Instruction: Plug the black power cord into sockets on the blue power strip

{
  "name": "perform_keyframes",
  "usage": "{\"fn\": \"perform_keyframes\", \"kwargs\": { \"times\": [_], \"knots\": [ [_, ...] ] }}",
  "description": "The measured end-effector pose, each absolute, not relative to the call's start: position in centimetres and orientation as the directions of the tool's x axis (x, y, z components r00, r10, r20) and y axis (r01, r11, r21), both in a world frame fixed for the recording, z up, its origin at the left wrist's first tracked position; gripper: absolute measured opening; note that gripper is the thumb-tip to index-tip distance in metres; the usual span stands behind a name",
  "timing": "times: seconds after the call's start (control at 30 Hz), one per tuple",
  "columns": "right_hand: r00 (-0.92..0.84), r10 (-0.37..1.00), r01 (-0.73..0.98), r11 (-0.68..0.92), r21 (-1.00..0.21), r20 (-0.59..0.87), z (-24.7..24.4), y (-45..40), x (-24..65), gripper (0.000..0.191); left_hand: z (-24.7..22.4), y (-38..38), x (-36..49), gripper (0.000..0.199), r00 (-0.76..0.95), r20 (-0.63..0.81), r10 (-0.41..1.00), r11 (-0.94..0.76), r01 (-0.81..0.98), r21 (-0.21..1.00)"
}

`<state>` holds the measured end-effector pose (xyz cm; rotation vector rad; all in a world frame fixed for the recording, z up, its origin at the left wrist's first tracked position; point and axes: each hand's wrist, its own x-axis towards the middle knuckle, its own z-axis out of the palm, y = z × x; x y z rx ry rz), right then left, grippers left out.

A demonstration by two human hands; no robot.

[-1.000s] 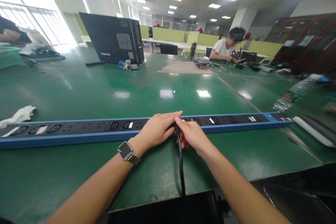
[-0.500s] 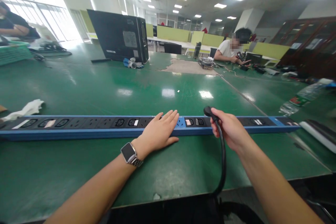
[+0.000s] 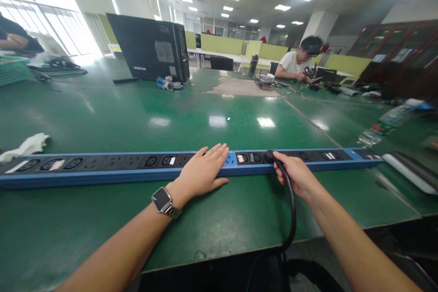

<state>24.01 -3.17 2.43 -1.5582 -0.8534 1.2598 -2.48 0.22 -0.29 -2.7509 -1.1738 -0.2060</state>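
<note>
A long blue power strip (image 3: 102, 174) with black sockets lies across the green table. My left hand (image 3: 201, 169) rests flat on its middle, fingers stretched out, a watch (image 3: 162, 199) on the wrist. To the right, my right hand (image 3: 294, 171) is closed around a black power plug (image 3: 269, 156). The plug is down at the strip, just right of two sockets with raised rims; its pins are hidden, so how far it sits in a socket I cannot tell. Its thick cable (image 3: 293, 212) curves down over the table's front edge.
Farther back stand a black computer case (image 3: 147, 50) and blue-grey gloves (image 3: 169, 83). A plastic bottle (image 3: 386, 123) lies at the right, near a black and white object (image 3: 410, 172). Crumpled white tissue (image 3: 27, 146) lies left. A person (image 3: 297, 61) works across the table.
My right hand has lowered the plug from above the strip onto its sockets. My left hand stays flat on the strip. The view has shifted slightly.
</note>
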Motion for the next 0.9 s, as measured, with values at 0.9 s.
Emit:
{"fn": "perform_keyframes", "kwargs": {
  "times": [0.9],
  "knots": [
    [0.423, 0.803, -0.027, -0.452, -0.892, -0.42, 3.4, -2.9, 39.9, 0.041, -0.5, 0.4, -2.6, 0.079, 0.691, 0.2, 0.695, -0.698, 0.715, -0.042]
  ]
}}
